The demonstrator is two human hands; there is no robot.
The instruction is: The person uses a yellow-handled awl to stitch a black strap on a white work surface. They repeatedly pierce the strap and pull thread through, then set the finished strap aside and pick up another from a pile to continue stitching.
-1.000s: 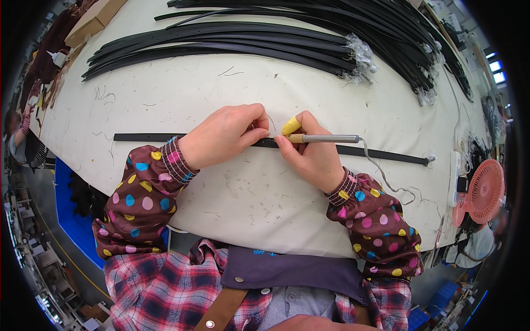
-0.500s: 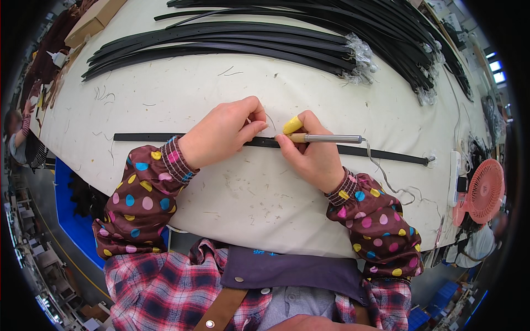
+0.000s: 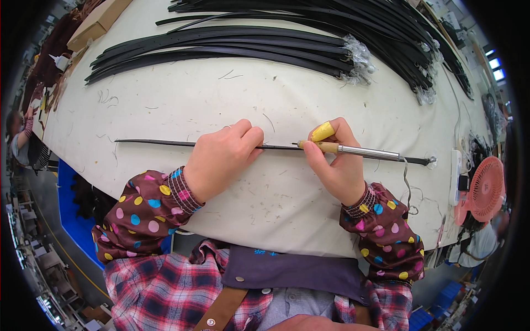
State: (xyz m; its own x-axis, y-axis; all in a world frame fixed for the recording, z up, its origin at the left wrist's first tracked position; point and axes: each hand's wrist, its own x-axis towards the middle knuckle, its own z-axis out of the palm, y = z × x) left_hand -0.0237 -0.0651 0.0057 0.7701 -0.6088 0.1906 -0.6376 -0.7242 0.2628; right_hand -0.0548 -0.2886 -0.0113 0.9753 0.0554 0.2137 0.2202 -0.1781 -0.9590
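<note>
A long black strap [image 3: 171, 143] runs across the table in front of me, turned so its narrow edge shows. My left hand [image 3: 225, 157] is closed on the strap near its middle, fingertips pinching it from above. My right hand [image 3: 338, 160], with a yellow finger cover [image 3: 322, 131] on one finger, is closed round a corded pen-shaped tool [image 3: 367, 151] like a soldering iron. The tool has a wooden grip, a metal barrel and a thin dark tip that lies just above or against the strap, right of my left hand. A short dark thread [image 3: 269, 122] lies beyond the strap.
Bundles of black straps [image 3: 221, 47], their right ends wrapped in clear plastic [image 3: 359, 58], lie across the far table. A grey cord trails from the tool. A pink fan [image 3: 486, 187] stands at right, a cardboard box [image 3: 96, 25] at far left. Thread scraps dot the white cloth [image 3: 265, 215].
My left hand has let go of the thread, now on the table, and gripped the strap. The strap has turned from flat to edge-on. My right hand has moved right and slightly nearer with the tool.
</note>
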